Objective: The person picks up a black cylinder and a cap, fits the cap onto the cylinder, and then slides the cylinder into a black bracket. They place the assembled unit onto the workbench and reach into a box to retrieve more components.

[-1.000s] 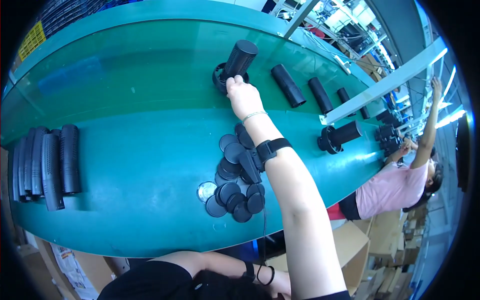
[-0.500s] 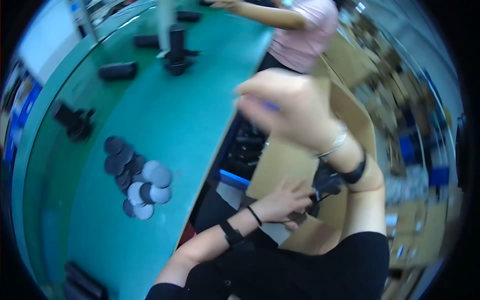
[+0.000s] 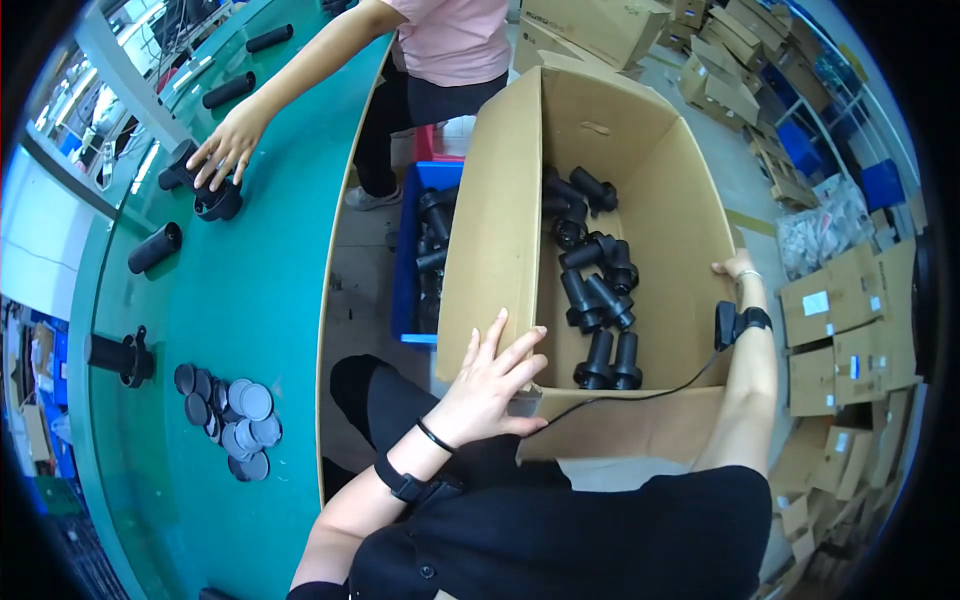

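Observation:
A large open cardboard box (image 3: 640, 175) stands in front of me, with several black flanged plastic tubes (image 3: 590, 300) lying inside. My left hand (image 3: 495, 385) is open, fingers spread over the box's near left corner and its left flap (image 3: 490, 240). No object shows in its palm. At the box's right side, my right hand (image 3: 738, 266) grips the rim; some of its fingers are hidden behind the wall. A black device on my right wrist trails a thin cable (image 3: 640, 398) across the box's near edge toward my left hand.
Left lies a green worktable (image 3: 280, 290) with grey and black discs (image 3: 240, 415), a black flanged tube (image 3: 122, 355) and plain black tubes (image 3: 155, 248). A co-worker's hand (image 3: 232, 145) touches another fitting. A blue bin (image 3: 408, 270) of black parts stands between table and box.
The view has swung right, bringing the box fully into sight. My right hand, raised and blurred before, is now on the box's right rim. My left hand lies on its near left corner.

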